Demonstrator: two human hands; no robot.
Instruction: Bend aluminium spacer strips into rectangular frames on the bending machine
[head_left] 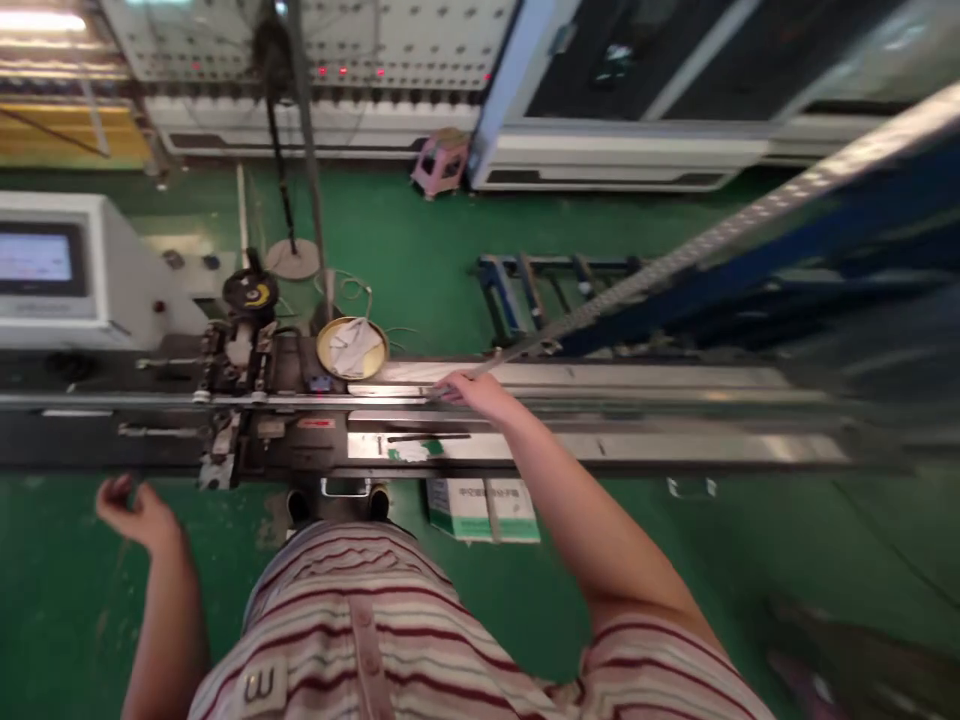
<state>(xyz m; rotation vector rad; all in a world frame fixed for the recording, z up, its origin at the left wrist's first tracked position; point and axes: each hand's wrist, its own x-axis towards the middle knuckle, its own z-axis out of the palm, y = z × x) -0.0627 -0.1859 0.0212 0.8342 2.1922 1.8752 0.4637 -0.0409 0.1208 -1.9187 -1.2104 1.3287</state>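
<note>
Two hands are seen: the left hand [135, 512] is held loosely curled and empty over the green floor [60, 590], below the machine bench [675, 450]. Farther right, the right hand [480, 392] is closed around a long metal strip [675, 265] at its lower end, resting on the bench.

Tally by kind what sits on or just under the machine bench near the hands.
Long metal strip in the right hand: 1
Yellow dish with cloth: 1
Cardboard box on the floor: 1
Screen: 1
Total: 4
The left hand holds nothing.
</note>
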